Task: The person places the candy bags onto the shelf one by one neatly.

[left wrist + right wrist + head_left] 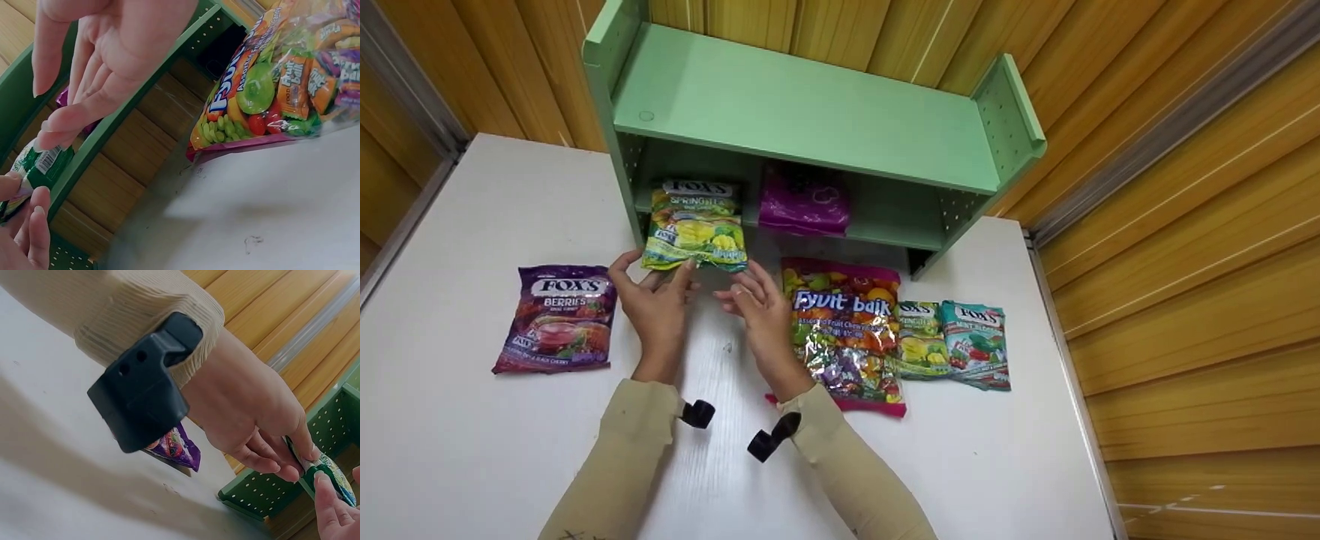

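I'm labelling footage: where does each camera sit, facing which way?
Head: on the head, facing forward and down at the shelf; left grip, right grip and sleeves show.
Left wrist: on that wrist, facing the shelf and fruit candy bag; both grips show.
Right wrist: on that wrist, facing the left grip and black mount; right fingertips show.
Shared: both wrist views show the Spring Tea pack.

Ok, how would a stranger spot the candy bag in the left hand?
Find the green shelf unit on the white table. At its left end, the left hand holds a yellow-green FOX'S bag. Its lookalike lies beside the teal bag; only this one is held.
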A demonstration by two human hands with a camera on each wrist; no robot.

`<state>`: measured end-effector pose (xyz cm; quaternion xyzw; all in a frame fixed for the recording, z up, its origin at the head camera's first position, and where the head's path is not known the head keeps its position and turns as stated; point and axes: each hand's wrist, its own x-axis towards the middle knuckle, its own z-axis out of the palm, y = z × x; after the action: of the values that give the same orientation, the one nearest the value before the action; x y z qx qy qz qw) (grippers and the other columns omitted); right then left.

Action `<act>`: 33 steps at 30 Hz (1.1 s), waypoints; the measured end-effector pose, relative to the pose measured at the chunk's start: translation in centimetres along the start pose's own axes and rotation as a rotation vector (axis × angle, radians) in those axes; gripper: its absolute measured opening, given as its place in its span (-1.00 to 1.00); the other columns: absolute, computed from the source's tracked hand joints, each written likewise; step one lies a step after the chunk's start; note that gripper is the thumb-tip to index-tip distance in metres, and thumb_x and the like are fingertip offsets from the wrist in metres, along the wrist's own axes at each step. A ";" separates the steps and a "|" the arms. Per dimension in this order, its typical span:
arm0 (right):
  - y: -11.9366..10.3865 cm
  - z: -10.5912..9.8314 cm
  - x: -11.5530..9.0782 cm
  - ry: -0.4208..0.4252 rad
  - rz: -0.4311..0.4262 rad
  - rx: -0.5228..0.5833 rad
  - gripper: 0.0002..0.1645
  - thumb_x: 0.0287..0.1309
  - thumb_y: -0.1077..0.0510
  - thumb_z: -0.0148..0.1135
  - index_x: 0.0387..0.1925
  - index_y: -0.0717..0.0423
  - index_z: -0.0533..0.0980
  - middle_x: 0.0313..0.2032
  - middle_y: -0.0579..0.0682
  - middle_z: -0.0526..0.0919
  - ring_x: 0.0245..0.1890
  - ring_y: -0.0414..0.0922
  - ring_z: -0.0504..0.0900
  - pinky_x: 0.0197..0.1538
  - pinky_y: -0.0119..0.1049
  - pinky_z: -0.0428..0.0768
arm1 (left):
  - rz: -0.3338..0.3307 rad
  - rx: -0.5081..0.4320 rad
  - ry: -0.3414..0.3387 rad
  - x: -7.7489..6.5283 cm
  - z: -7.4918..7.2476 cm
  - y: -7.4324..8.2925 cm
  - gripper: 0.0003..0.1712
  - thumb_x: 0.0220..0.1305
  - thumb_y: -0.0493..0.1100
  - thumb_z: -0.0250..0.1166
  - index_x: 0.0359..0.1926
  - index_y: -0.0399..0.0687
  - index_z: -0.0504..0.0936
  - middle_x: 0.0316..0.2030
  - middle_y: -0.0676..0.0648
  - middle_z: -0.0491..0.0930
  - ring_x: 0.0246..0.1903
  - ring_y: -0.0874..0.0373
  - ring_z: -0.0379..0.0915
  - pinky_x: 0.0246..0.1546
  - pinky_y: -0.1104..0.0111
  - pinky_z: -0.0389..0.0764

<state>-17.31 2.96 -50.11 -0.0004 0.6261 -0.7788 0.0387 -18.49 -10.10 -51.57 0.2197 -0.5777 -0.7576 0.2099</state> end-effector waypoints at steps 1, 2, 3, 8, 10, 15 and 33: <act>0.0 0.0 0.0 -0.002 0.000 0.002 -0.34 0.30 0.27 0.13 0.40 0.19 0.22 0.21 0.28 0.49 -0.15 -0.12 0.72 -0.04 -0.28 0.68 | -0.003 -0.013 0.009 0.0 0.1 -0.1 -0.16 0.10 -0.16 0.43 0.29 0.02 0.12 -0.28 -0.10 0.68 -0.48 -0.06 0.67 -0.55 0.38 0.63; 0.0 0.0 -0.1 -0.005 0.001 0.004 -0.34 0.31 0.27 0.13 0.40 0.19 0.21 0.21 0.27 0.49 -0.14 -0.11 0.72 -0.03 -0.28 0.68 | 0.000 -0.023 0.017 0.0 0.1 -0.1 -0.16 0.10 -0.16 0.44 0.29 0.01 0.11 -0.28 -0.11 0.68 -0.47 -0.09 0.66 -0.55 0.37 0.63; 0.0 0.0 -0.1 -0.009 0.003 0.006 -0.33 0.31 0.26 0.13 0.41 0.19 0.20 0.21 0.27 0.49 -0.13 -0.11 0.72 -0.03 -0.28 0.68 | 0.003 -0.035 0.025 0.0 0.2 -0.2 -0.16 0.10 -0.15 0.44 0.28 0.01 0.11 -0.26 -0.13 0.69 -0.46 -0.10 0.66 -0.54 0.35 0.63; -0.1 0.2 -0.6 -0.047 0.010 0.025 -0.29 0.33 0.26 0.10 0.45 0.19 0.12 0.26 0.23 0.46 -0.08 -0.09 0.70 0.01 -0.27 0.67 | 0.047 -0.053 0.058 -0.2 0.6 -0.4 -0.21 0.11 -0.12 0.42 0.24 0.03 0.12 -0.17 -0.21 0.69 -0.44 -0.15 0.63 -0.44 0.32 0.67; -0.2 0.2 -0.7 -0.068 0.012 0.034 -0.28 0.35 0.26 0.09 0.46 0.19 0.09 0.28 0.22 0.43 -0.05 -0.07 0.70 0.03 -0.27 0.66 | 0.066 -0.048 0.072 -0.4 0.7 -0.4 -0.23 0.13 -0.10 0.40 0.24 0.05 0.13 -0.13 -0.22 0.68 -0.44 -0.11 0.64 -0.40 0.29 0.69; -0.3 0.3 -1.0 -0.110 0.012 0.035 -0.27 0.37 0.23 0.07 0.47 0.16 0.05 0.35 0.22 0.34 0.02 -0.02 0.68 0.05 -0.26 0.65 | 0.117 -0.079 0.093 -0.5 0.9 -0.6 -0.21 0.16 -0.10 0.39 0.30 0.10 0.13 -0.15 -0.22 0.67 -0.51 0.00 0.65 -0.43 0.27 0.69; -0.4 0.4 -0.2 -0.179 0.015 0.054 -0.14 0.34 0.25 0.10 0.52 0.07 -0.09 0.38 0.13 0.33 0.08 -0.01 0.64 0.09 -0.24 0.63 | 0.139 -0.115 0.007 -0.7 0.7 -0.6 -0.15 0.14 -0.07 0.40 0.39 0.18 0.18 -0.13 -0.20 0.69 -0.31 -0.06 0.69 -0.46 0.36 0.68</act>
<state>-17.06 2.64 -49.62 -0.0644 0.5986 -0.7921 0.1005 -18.38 -9.06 -51.89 0.1692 -0.5465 -0.7724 0.2760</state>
